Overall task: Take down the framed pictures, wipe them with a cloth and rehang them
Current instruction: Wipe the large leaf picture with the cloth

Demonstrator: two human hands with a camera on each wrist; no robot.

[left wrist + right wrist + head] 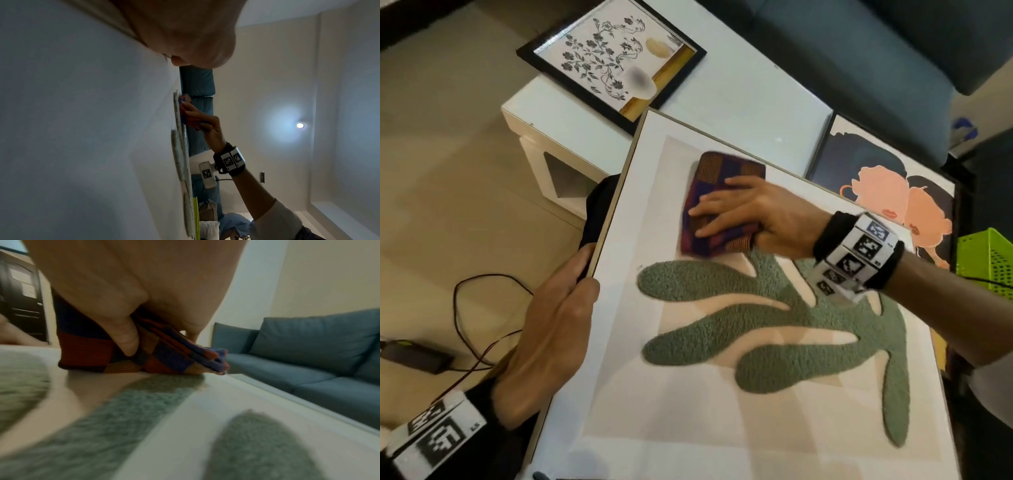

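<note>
A large thin-framed picture (654,411) with a green leaf shape lies tilted in front of me. My left hand (561,315) grips its left edge, thumb on the front and fingers behind. My right hand (739,209) presses a folded purple, red and orange checked cloth (722,168) onto the upper part of the picture. Its fingers lie flat on top. In the right wrist view a digit tucks into the folds of the cloth (164,356) on the picture (236,402). The left wrist view shows the right hand (207,126) and cloth (184,99) edge-on against the picture (82,113).
A black-framed floral picture (613,58) lies on the white table (739,96) beyond. A dark picture of orange faces (893,192) lies at the right, beside a green basket (986,260). A blue sofa (859,51) stands behind. Cables and a black adapter (414,356) lie on the floor, left.
</note>
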